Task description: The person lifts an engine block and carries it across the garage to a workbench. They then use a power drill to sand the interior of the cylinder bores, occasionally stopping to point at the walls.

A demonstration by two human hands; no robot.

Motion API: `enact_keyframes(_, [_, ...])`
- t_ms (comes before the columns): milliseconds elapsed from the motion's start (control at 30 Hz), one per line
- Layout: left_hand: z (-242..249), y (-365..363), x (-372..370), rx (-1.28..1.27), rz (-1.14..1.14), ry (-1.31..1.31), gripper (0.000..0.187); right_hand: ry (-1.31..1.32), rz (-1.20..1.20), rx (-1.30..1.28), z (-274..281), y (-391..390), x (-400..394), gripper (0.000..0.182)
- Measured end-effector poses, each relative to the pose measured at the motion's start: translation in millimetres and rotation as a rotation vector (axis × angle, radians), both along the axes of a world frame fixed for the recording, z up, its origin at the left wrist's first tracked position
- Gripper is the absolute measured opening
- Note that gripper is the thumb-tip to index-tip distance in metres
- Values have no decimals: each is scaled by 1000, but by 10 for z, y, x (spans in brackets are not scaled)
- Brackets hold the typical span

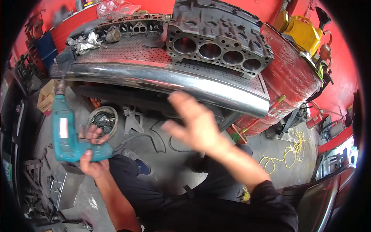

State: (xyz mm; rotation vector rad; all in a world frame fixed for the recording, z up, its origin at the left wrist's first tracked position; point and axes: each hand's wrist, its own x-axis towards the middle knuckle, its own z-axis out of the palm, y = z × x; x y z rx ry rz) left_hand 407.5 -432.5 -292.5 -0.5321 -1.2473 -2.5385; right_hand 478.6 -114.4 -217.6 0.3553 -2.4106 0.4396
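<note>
A teal power drill (65, 135) is in my left hand (92, 164), its handle resting across the palm with the fingers curled about it. The drill points up, and its chuck (60, 87) is near the left end of the bench's shiny metal edge (154, 75). My right hand (195, 125) is in front of that edge, blurred by motion, fingers spread and holding nothing. On the perforated bench top behind it stands an engine block (220, 38) with its round cylinder bores facing me.
A cylinder head (135, 25) and crumpled foil-like material (88, 43) lie on the bench. Below stands a round bin of parts (103, 120). A plastic-wrapped red drum (288, 73) is at the right, with a yellow cord (290, 150) on the floor. A metal box (67, 185) sits lower left.
</note>
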Motion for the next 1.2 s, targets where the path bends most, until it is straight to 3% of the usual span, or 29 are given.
enact_keyframes(100, [48,-151,-380,185,-112,48,92,-64,-355,73,223,747,-286,66])
enact_keyframes(167, [2,-205,-655,286,-215,117,96,-344,-450,-161,481,961,-471,72])
enact_keyframes(300, [-101,-127,-787,248,-189,170,102,-415,-489,-288,592,890,-846,86])
enact_keyframes(367, [-175,-136,-754,243,-185,150,105,-370,-298,-634,464,811,-1051,94])
enact_keyframes(433, [-216,-127,-719,261,-186,122,105,-294,-125,-1186,436,629,-1165,98])
enact_keyframes(667, [-208,-114,-651,199,-211,86,104,-58,62,-1390,211,417,-1174,95])
enact_keyframes(767, [-199,-115,-669,160,-218,91,105,-27,434,-1758,361,563,-1204,92])
enact_keyframes(800, [-198,-104,-668,153,-219,91,106,6,560,-1836,390,619,-1232,75])
enact_keyframes(833, [-180,-88,-662,156,-220,82,106,21,811,-1876,408,699,-1270,15])
enact_keyframes(933, [-131,-48,-649,180,-228,69,106,142,1079,-2012,439,778,-1268,14])
enact_keyframes(1200, [-152,-12,-678,96,-187,65,101,174,1226,-2040,364,735,-1278,11])
